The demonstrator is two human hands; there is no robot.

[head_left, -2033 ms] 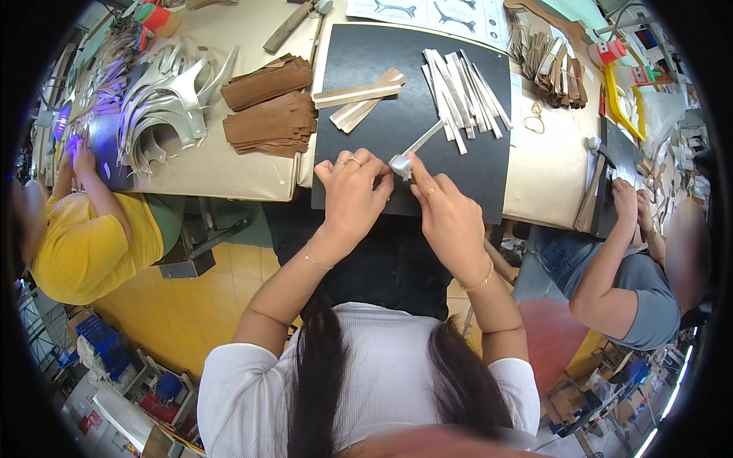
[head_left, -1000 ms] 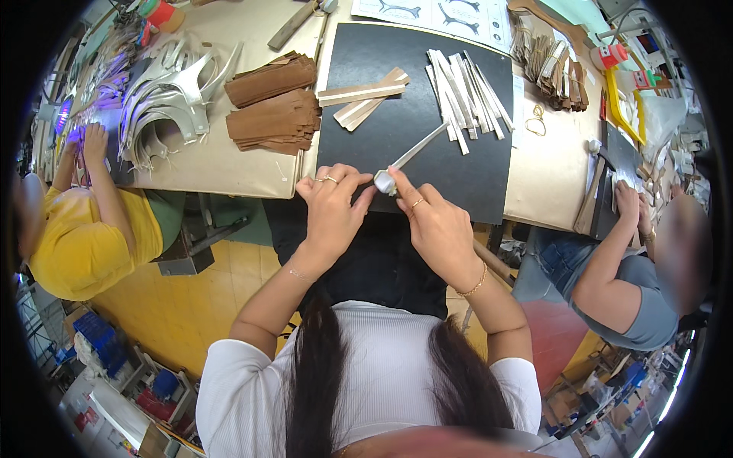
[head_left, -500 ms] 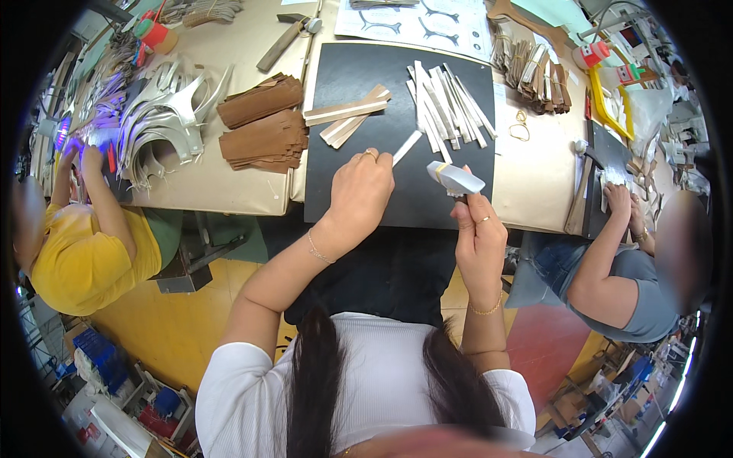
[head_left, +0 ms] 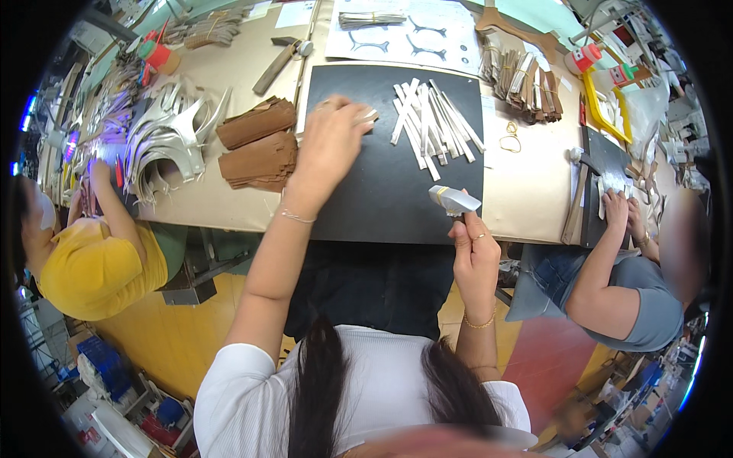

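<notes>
My left hand (head_left: 330, 145) is over the left part of a black board (head_left: 405, 202), its fingers curled around brown-and-white strips (head_left: 370, 117). The hand covers most of these strips, and only their right ends show. My right hand (head_left: 476, 263), near the board's front right edge, grips a hand tool (head_left: 454, 200) upright. Its pale grey, wedge-shaped head has a yellow band around it; its handle is mostly hidden in my fingers. Between my hands and farther back, a loose pile of narrow white strips (head_left: 434, 122) lies on the board.
Brown leather-like strip stacks (head_left: 258, 160) and white curved pieces (head_left: 172, 126) lie to the left. A hammer (head_left: 279, 67) and printed sheet (head_left: 405, 34) are behind. Bundled strips (head_left: 534, 88), rubber bands (head_left: 509, 139) and a yellow tray (head_left: 608, 107) lie right. Co-workers sit on both sides.
My left hand has moved left and away from me, from the white pile to the brown-and-white strips. The white strip it held now lies with the pile. My right hand keeps the tool almost still.
</notes>
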